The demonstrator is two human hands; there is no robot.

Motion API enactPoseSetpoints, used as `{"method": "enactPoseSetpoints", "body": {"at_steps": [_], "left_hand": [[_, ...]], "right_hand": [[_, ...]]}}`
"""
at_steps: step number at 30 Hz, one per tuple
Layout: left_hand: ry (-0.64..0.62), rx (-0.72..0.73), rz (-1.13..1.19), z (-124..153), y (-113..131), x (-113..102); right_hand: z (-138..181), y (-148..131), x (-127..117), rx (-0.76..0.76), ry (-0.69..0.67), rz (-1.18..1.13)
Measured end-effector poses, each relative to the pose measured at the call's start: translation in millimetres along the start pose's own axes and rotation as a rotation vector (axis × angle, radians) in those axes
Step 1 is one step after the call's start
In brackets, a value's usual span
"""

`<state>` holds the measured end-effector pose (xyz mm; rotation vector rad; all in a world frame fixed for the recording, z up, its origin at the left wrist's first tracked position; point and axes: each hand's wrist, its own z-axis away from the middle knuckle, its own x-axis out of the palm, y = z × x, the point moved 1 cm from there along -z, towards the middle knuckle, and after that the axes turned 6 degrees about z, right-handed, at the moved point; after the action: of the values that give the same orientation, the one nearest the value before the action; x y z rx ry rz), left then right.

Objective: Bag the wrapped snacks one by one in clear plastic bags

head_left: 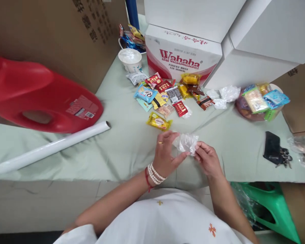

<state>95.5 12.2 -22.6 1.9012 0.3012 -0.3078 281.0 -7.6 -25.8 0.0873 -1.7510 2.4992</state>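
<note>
Clear bag (187, 143) held over the desk (127, 149), between 2 hands
The left hand (165, 150) holds the bag's left side, fingers and thumb curved well apart around it; the right hand (207, 158) has its fingers pinched closed on the right edge. 1 yellow snack (158, 122) lies just beyond the left hand.

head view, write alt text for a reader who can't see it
A person's right hand pinches crumpled clear plastic, the left hand touching it, over a pale green cloth. Beyond lie small wrapped snacks in front of a Wahaha carton; a red jug and white tube lie at left, keys at right.
</note>
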Motion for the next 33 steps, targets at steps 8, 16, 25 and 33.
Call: {"method": "enactPoseSetpoints", "body": {"at_steps": [8,16,25,33], "left_hand": [[-0.305,-0.36,0.332,10,-25,-3],[-0.377,-0.02,-0.032,29,-33,-16],[-0.567,0.062,-0.188,29,-53,-10],[-0.531,-0.021,-0.013,21,-48,-20]], "right_hand": [[-1,-16,-1,0.116,-0.04,-0.106],[14,5,-5,-0.195,0.338,0.53],[6,30,-34,0.097,0.264,0.288],[21,8,-43,-0.18,0.524,0.447]]}}
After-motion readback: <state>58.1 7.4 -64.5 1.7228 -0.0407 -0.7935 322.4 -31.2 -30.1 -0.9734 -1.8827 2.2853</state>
